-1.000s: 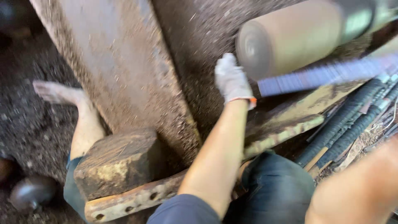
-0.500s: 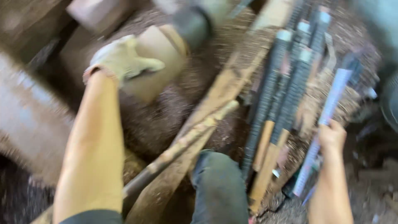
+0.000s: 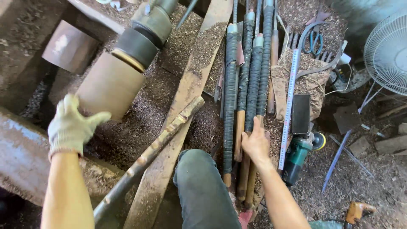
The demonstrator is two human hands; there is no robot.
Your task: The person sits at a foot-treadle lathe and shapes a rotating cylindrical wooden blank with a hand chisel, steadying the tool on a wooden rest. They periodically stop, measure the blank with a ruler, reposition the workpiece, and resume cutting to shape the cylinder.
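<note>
My left hand (image 3: pixel 70 125), in a pale work glove, is spread open against the near end of a round wooden block (image 3: pixel 108 85) mounted on a lathe chuck (image 3: pixel 146 27). My bare right hand (image 3: pixel 255 143) rests on several long turning tools (image 3: pixel 241 89) with black wrapped shafts and wooden handles, which lie side by side on the sawdust. Its fingers lie flat over one handle without closing around it. My knee (image 3: pixel 203 186) in dark trousers sits between the two arms.
A long wooden plank (image 3: pixel 190 85) and a rough stick (image 3: pixel 157 144) run diagonally between lathe and tools. A metal ruler (image 3: pixel 289 106), a green angle grinder (image 3: pixel 299 152), scissors (image 3: pixel 314 40) and a white fan (image 3: pixel 388 51) lie to the right. Sawdust covers everything.
The view has swung right and steadied. My right hand let go of the long pale ruler and came down onto the tool handles. My left hand stays at the wooden block.
</note>
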